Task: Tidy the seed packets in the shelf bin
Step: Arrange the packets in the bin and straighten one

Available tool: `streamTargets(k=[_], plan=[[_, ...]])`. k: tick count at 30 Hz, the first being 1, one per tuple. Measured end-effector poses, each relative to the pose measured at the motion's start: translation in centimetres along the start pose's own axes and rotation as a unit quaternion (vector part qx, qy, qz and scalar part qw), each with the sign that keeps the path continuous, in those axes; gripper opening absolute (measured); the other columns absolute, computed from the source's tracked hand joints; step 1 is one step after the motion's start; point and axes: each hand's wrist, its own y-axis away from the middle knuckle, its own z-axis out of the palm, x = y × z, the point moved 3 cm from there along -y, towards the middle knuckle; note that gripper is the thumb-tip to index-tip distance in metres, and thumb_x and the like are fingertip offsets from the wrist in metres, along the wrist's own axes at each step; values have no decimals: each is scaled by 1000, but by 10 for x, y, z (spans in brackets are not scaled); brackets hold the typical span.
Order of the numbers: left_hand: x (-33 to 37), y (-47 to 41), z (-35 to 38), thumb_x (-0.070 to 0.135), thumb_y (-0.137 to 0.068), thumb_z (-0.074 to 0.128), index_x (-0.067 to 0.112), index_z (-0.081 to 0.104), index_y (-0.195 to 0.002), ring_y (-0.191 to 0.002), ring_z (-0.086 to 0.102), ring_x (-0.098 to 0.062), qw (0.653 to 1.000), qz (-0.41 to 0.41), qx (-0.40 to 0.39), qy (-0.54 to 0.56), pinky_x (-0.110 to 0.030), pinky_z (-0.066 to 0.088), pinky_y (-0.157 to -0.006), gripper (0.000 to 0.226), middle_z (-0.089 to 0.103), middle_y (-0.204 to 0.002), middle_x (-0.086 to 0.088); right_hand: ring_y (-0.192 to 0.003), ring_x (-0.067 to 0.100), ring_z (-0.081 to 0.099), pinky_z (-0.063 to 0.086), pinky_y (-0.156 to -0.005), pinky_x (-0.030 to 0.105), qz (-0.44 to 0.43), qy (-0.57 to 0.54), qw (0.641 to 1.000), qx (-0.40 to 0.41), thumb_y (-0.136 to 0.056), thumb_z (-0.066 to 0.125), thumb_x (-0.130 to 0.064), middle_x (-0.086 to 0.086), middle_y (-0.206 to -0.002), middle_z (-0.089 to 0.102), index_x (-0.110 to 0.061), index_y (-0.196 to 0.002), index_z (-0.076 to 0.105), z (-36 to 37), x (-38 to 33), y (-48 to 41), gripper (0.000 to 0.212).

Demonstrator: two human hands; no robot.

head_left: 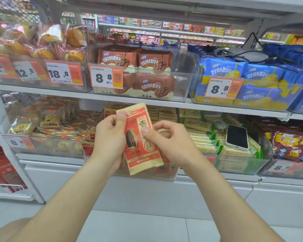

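Hands hold one seed packet (140, 145) upright and slightly tilted in front of the lower shelf. The left hand (108, 137) grips its left edge, fingers curled behind and thumb pressed near the top corner. The right hand (171, 142) pinches the right edge, thumb on the printed face. The packet is red and tan with a striped seed drawn on it.

Directly behind it sits the clear shelf bin (170, 172), where more packets of the same kind (162, 114) are stacked; the held packet and both hands cover much of its front. The upper shelf edge (147, 100) runs just above the bin's open top.

In the neighbouring bin to the right, a phone (237, 137) lies face up on green-edged packs (205, 142). Further right are dark red snack bags (290, 142), and to the left, yellow pastry packs (47, 121).

On the shelf above stand brown biscuit packs (152, 62) behind an 8.8 price tag (106, 76). Beside them are blue biscuit packs (248, 72) with a black cable (262, 56) lying across their tops.
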Motion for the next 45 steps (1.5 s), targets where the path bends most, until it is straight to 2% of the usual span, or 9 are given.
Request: streamTargets(k=[4,10,19,21,25,29,33,41,45], plan=[[11,1,-3,57,-111,41,15,73,-110,-87,82,-22,999,-41,-31,13,-46,64,-83,52,83,-95,-7,-43,2,63,44,-42,15,-32,44,998,-34,-105,63,-43,3,-79,81,-11,-108,75,6,-5,8,34],[9,19,8,60,-111,30,6,76,-101,-53,72,-27,972,44,-160,-168,-32,59,-47,72,79,-76,-15,-59,6,65,47,-58,31,-97,109,977,159,-109,47,-56,-8,-67,73,-19,-83,71,4,6,-8,52],[5,6,0,47,-115,34,10,68,-103,-42,58,-13,948,119,-154,-250,-24,45,-40,52,73,-69,-8,-64,15,75,61,-57,37,4,9,997,77,-109,55,-48,0,-79,79,-16,-98,77,2,4,-10,40],[9,-1,-5,48,-114,38,14,68,-97,-48,61,-12,934,154,-152,-283,-28,47,-44,48,74,-72,-5,-82,14,80,61,-73,38,-10,-39,994,99,-105,66,-37,-1,-94,82,-21,-116,72,1,2,-15,20],[15,-11,-18,51,-112,45,17,68,-87,-51,61,-13,903,205,-159,-343,-31,47,-46,48,72,-71,-1,-95,18,81,64,-80,41,-28,-145,985,87,-102,72,-28,1,-109,82,-32,-139,53,10,-6,-23,42],[20,-40,-47,38,-114,49,26,72,-95,-54,68,-13,918,202,-62,-336,-31,52,-53,32,77,-78,3,-92,13,80,66,-84,48,-100,-91,979,153,-95,82,-21,-4,-101,82,-33,-129,47,20,-15,-29,51],[16,-80,-92,11,-98,63,29,69,-103,-94,73,-26,941,97,70,-317,-41,62,-83,20,74,-96,5,-95,8,76,59,-90,39,-182,-14,957,227,-90,85,-12,-4,-100,77,-36,-123,37,36,-20,-35,62],[21,-98,-105,43,-60,80,35,52,-149,-141,50,-27,840,-24,-158,-518,-51,47,-117,93,59,-148,4,-97,16,69,55,-86,33,-332,133,915,188,-98,71,0,-3,-109,71,-20,-130,50,96,-17,-85,43],[21,-108,-105,25,-73,83,30,63,-141,-126,63,-16,842,-18,-208,-497,-40,54,-109,71,65,-142,8,-89,11,62,43,-80,10,-328,172,914,165,-97,72,-1,-7,-105,70,-16,-126,55,113,-12,-110,37]])
